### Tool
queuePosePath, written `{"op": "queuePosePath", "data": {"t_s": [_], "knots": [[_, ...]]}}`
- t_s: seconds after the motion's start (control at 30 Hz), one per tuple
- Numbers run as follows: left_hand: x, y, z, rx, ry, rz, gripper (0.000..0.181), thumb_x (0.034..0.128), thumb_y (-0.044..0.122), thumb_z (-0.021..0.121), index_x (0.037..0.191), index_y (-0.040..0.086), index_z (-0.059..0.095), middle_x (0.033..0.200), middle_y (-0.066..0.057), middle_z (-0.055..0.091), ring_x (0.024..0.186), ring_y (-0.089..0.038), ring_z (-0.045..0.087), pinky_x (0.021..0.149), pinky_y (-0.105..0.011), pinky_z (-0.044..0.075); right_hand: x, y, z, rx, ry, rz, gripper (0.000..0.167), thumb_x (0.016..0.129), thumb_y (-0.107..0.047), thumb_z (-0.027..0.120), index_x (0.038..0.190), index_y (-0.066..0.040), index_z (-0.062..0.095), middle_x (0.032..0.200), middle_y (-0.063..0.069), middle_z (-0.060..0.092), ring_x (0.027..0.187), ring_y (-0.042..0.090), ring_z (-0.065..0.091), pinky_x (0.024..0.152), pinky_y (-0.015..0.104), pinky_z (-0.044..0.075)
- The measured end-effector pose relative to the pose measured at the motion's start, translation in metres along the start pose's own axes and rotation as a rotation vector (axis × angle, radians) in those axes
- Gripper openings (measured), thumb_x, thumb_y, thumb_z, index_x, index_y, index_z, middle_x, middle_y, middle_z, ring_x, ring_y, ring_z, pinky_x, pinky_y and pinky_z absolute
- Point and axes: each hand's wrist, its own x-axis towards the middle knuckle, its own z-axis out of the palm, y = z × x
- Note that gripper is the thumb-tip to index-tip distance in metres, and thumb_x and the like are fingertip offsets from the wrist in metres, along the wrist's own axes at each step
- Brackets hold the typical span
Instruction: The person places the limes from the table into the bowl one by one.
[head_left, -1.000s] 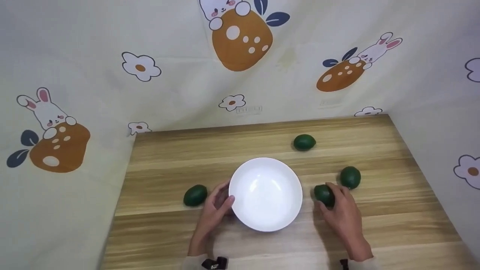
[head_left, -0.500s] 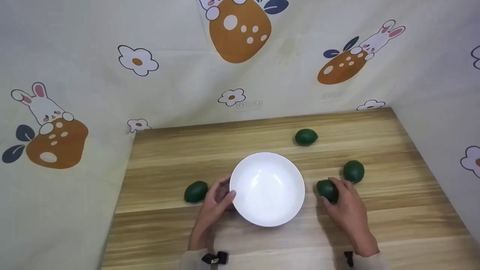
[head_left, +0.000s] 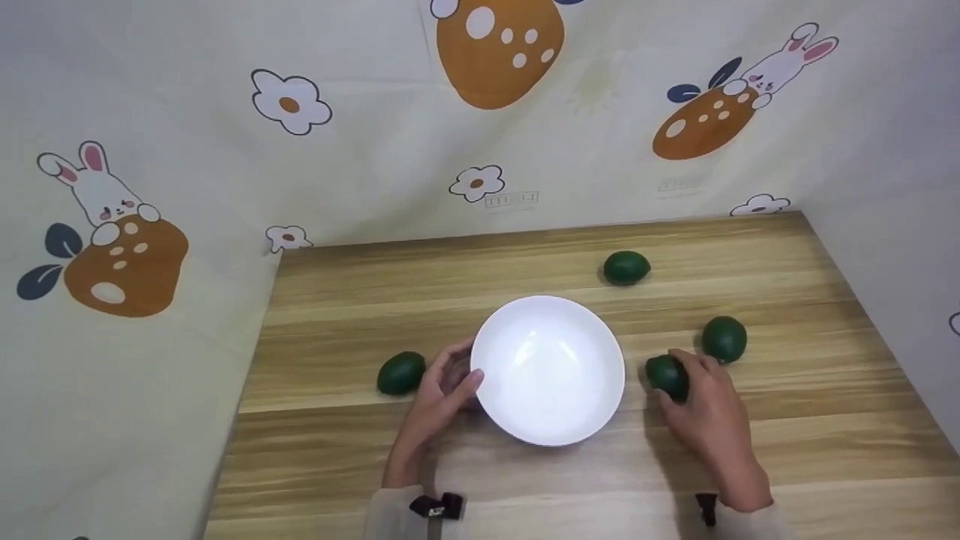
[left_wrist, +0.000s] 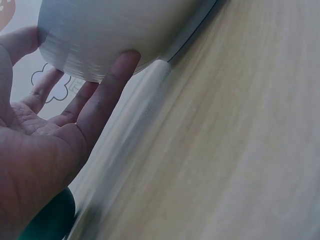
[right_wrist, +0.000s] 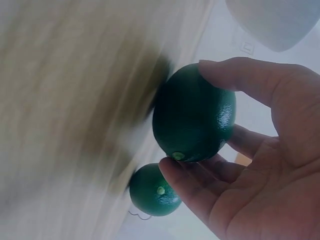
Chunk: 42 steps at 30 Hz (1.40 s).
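A white round bowl (head_left: 547, 370) stands on the wooden table, its inside bare. My left hand (head_left: 436, 397) holds its left side, thumb at the rim and fingers spread against the outer wall, as the left wrist view also shows. To the right of the bowl, my right hand (head_left: 709, 409) grips a dark green lime (right_wrist: 192, 115) between thumb and fingers. That lime appears to rest on or just above the table; which one I cannot tell. Just behind it lies a second lime (head_left: 724, 339). Another lime (head_left: 401, 373) lies left of my left hand.
One more lime (head_left: 626, 268) lies towards the back of the table (head_left: 420, 281). Behind and on both sides, a pale cloth (head_left: 375, 150) printed with rabbits and flowers borders the tabletop. Black bands (head_left: 439, 506) sit at both wrists.
The head view has shifted, so the table and everything on it appear higher and slightly further right. Both hands keep their hold, with little visible movement relative to the table.
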Motion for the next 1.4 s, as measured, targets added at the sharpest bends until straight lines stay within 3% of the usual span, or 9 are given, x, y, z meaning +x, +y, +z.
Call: {"op": "queuePosePath", "data": {"t_s": [0.33,0.67,1.03,1.4], "knots": [[-0.002,-0.003,0.002,-0.009,0.009,0.029,0.055,0.1022,0.014,0.07,0.152,0.006,0.049,0.159,-0.017,0.051,0.148,-0.035,0.053,0.112,-0.03,0.052,-0.002,0.001,0.003,-0.011,0.06,-0.013,0.063,0.086,-0.01,0.082,0.143,0.004,0.058,0.139,0.035,0.052,0.128,0.054,0.053,0.105,0.074,0.044],[-0.001,0.006,-0.002,0.019,0.033,-0.013,0.056,0.1008,0.022,0.073,0.152,0.013,0.051,0.158,-0.012,0.052,0.148,-0.033,0.052,0.115,-0.041,0.052,-0.004,-0.001,0.004,-0.024,0.098,-0.027,0.066,0.084,-0.014,0.086,0.142,0.0,0.058,0.136,0.031,0.056,0.123,0.052,0.057,0.101,0.073,0.048],[-0.006,-0.001,0.002,-0.018,0.022,0.005,0.056,0.1015,0.019,0.072,0.153,0.009,0.05,0.158,-0.016,0.051,0.149,-0.036,0.051,0.115,-0.041,0.051,-0.002,-0.003,-0.002,-0.02,0.101,-0.04,0.068,0.084,-0.016,0.086,0.143,0.001,0.057,0.138,0.032,0.054,0.12,0.053,0.058,0.097,0.074,0.051],[-0.006,0.0,0.001,-0.018,0.014,-0.008,0.056,0.1027,0.021,0.071,0.153,0.012,0.049,0.159,-0.013,0.05,0.149,-0.032,0.051,0.11,-0.037,0.054,0.001,-0.01,-0.003,0.032,0.17,-0.051,0.064,0.084,-0.014,0.084,0.14,0.004,0.058,0.137,0.034,0.055,0.117,0.053,0.059,0.095,0.072,0.05]]}}
